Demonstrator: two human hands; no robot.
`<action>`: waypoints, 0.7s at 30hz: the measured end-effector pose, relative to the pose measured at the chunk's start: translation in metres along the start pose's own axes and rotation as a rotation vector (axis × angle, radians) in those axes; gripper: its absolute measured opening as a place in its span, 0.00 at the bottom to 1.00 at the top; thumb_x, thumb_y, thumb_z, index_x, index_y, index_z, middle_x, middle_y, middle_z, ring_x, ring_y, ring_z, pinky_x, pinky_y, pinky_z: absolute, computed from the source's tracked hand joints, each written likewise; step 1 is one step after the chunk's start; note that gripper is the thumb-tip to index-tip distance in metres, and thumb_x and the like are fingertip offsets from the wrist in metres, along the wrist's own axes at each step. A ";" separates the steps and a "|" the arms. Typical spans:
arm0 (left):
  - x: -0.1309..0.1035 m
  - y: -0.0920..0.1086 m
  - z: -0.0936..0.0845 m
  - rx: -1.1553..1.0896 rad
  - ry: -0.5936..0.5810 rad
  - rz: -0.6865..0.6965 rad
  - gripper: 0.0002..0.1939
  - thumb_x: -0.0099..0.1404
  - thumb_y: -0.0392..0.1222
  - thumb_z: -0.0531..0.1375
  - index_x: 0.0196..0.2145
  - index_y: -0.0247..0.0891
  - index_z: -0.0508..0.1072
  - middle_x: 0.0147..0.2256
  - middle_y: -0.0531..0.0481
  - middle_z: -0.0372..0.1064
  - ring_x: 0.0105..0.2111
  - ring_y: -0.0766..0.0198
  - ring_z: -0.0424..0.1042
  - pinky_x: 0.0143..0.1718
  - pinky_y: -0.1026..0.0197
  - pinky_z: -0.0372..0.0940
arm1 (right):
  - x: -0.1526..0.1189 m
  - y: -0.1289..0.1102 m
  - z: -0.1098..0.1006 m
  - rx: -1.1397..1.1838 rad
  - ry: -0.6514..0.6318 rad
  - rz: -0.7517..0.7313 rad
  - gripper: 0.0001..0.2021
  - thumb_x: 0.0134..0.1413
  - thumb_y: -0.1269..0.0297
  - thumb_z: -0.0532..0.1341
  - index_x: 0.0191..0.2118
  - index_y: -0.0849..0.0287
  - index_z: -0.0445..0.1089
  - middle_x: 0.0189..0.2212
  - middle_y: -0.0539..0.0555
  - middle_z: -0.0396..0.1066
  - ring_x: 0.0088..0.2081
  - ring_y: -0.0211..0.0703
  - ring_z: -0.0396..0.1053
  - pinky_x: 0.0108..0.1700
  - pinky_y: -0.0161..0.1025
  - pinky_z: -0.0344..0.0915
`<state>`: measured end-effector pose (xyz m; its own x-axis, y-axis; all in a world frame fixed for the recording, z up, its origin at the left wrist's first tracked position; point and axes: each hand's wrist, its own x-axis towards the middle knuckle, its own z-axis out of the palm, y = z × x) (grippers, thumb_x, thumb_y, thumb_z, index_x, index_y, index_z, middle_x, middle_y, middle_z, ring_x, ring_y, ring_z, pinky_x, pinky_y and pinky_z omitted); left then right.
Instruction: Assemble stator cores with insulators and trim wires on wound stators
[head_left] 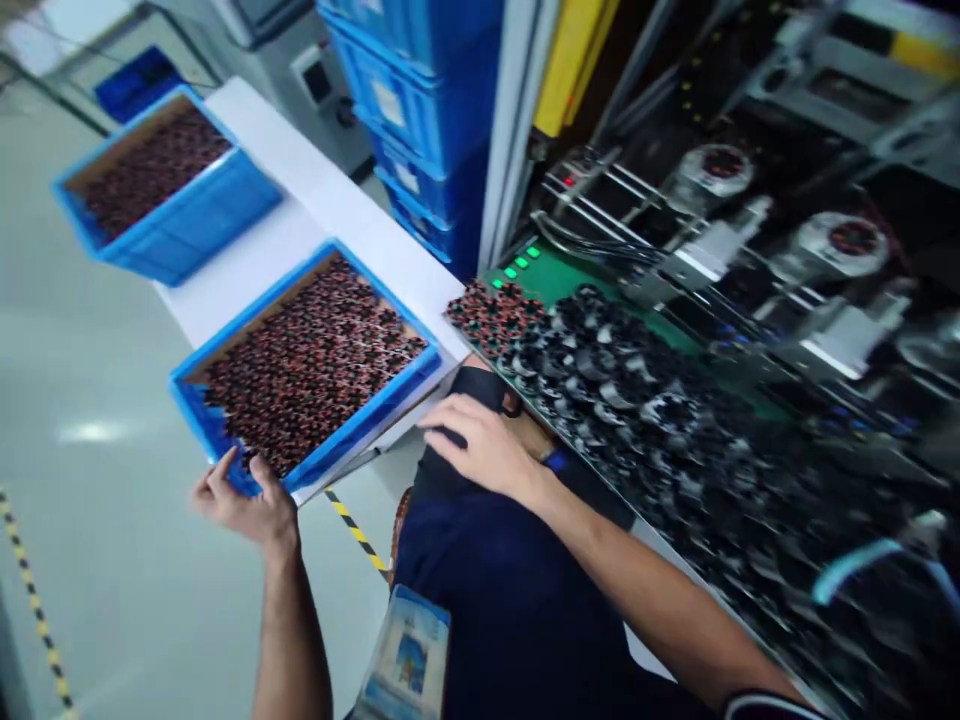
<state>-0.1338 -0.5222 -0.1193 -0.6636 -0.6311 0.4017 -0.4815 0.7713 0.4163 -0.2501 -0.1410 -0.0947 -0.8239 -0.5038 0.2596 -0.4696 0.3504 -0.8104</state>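
Observation:
My left hand (251, 508) is at the near corner of a blue bin (360, 415), its thumb and fingers on either side of a small dark motor stator (247, 458). Many similar stators with copper-coloured windings (322, 350) are packed in rows in this bin, and blue lining shows at its left corner. Over my lap, my right hand (480, 440) is held with fingers stretched forward and nothing in it. To its upper right, a cluster of copper-wound stators (495, 315) lies on the green bench top beside a heap of black and silvery parts (615, 370).
Another filled blue bin (187, 220) stands farther back on the white table (337, 200). Stacked blue crates (427, 110) rise behind. A machine with round fixtures (840, 245) borders the bench on the right. Blue-handled pliers (855, 568) lie near the lower right.

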 end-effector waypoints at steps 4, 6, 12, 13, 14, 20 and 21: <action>-0.014 -0.051 0.000 0.028 0.086 -0.046 0.38 0.84 0.68 0.53 0.68 0.32 0.82 0.66 0.24 0.74 0.71 0.30 0.72 0.76 0.31 0.68 | 0.095 0.049 0.044 -0.147 0.128 -0.063 0.13 0.87 0.59 0.65 0.56 0.53 0.89 0.55 0.61 0.89 0.60 0.57 0.84 0.68 0.55 0.76; -0.020 -0.063 0.007 0.008 0.096 -0.021 0.34 0.83 0.66 0.56 0.66 0.37 0.84 0.68 0.27 0.77 0.69 0.33 0.77 0.74 0.35 0.71 | 0.126 0.070 0.057 -0.208 0.174 -0.124 0.12 0.85 0.60 0.66 0.50 0.53 0.89 0.49 0.59 0.90 0.54 0.56 0.84 0.63 0.55 0.75; -0.030 -0.083 0.017 -0.050 0.198 0.059 0.16 0.78 0.54 0.69 0.56 0.46 0.88 0.52 0.39 0.89 0.49 0.41 0.89 0.57 0.42 0.80 | 0.157 0.087 0.070 -0.286 0.281 -0.326 0.11 0.76 0.68 0.65 0.41 0.51 0.85 0.34 0.50 0.88 0.36 0.48 0.82 0.50 0.49 0.74; -0.032 -0.086 0.018 -0.049 0.215 0.080 0.16 0.77 0.50 0.70 0.58 0.47 0.88 0.51 0.40 0.89 0.47 0.41 0.89 0.55 0.42 0.80 | 0.158 0.086 0.071 -0.291 0.289 -0.341 0.11 0.75 0.70 0.65 0.41 0.51 0.85 0.33 0.49 0.87 0.34 0.47 0.82 0.50 0.49 0.75; -0.034 -0.090 0.019 -0.047 0.230 0.103 0.17 0.76 0.47 0.71 0.60 0.48 0.88 0.51 0.41 0.90 0.46 0.41 0.89 0.53 0.41 0.80 | 0.159 0.085 0.071 -0.297 0.292 -0.350 0.10 0.74 0.71 0.66 0.42 0.50 0.84 0.32 0.48 0.86 0.32 0.46 0.81 0.51 0.49 0.77; -0.019 -0.115 0.032 0.004 0.249 0.138 0.29 0.75 0.47 0.70 0.71 0.58 0.86 0.53 0.40 0.88 0.46 0.36 0.86 0.56 0.31 0.80 | 0.187 0.087 0.084 -0.326 0.226 -0.320 0.08 0.73 0.72 0.69 0.45 0.49 0.83 0.32 0.44 0.85 0.30 0.41 0.81 0.59 0.50 0.79; -0.009 -0.118 0.036 0.024 0.254 0.139 0.29 0.74 0.49 0.70 0.71 0.57 0.86 0.57 0.38 0.87 0.52 0.33 0.87 0.61 0.28 0.80 | 0.196 0.090 0.088 -0.325 0.211 -0.311 0.08 0.73 0.72 0.69 0.45 0.49 0.83 0.32 0.44 0.85 0.30 0.41 0.81 0.62 0.51 0.79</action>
<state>-0.0917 -0.6045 -0.2013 -0.5611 -0.5174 0.6461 -0.4110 0.8517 0.3251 -0.4257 -0.2781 -0.1627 -0.6593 -0.4648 0.5910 -0.7506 0.4540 -0.4802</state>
